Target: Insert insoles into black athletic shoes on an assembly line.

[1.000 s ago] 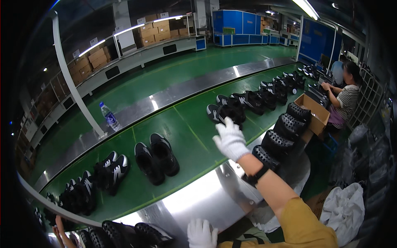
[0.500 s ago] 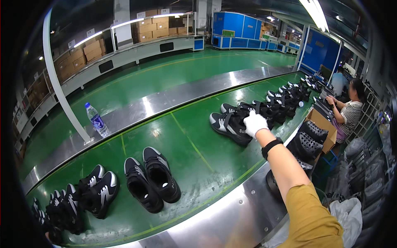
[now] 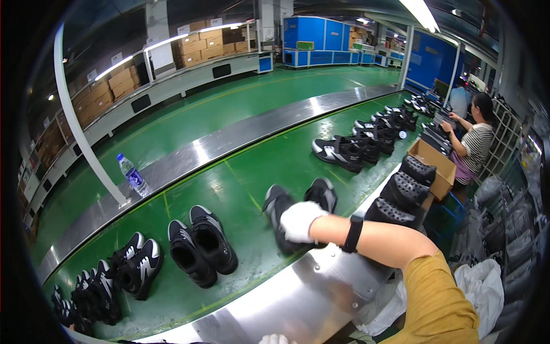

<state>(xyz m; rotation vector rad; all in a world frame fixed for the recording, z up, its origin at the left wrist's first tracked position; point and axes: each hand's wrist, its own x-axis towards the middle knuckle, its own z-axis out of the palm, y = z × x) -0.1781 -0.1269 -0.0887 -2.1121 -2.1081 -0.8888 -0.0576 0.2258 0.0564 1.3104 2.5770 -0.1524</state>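
My right hand [image 3: 302, 221], in a white glove, is closed on a black sneaker [image 3: 278, 200] with a grey toe; its fingers are partly hidden and smeared by motion. Close beside that shoe stands its blurred mate [image 3: 322, 195], toe pointing away from me. Only the white-gloved top of my left hand [image 3: 276, 339] shows at the lower edge, so its grip is hidden. To the left, another pair of black sneakers [image 3: 213, 243] sits on the green belt [image 3: 246, 178].
More sneakers [image 3: 139, 266] line the belt at left, and a row [image 3: 338, 153] runs far right. A water bottle [image 3: 133, 175] stands on the metal ledge. Dark shoes [image 3: 395, 211] and a cardboard box [image 3: 438, 163] flank the right edge. A co-worker [image 3: 475, 137] sits beyond.
My right hand has come left and nearer from the far row, and a pair of sneakers has moved with it. My left hand has appeared at the lower edge. The view has shifted slightly.
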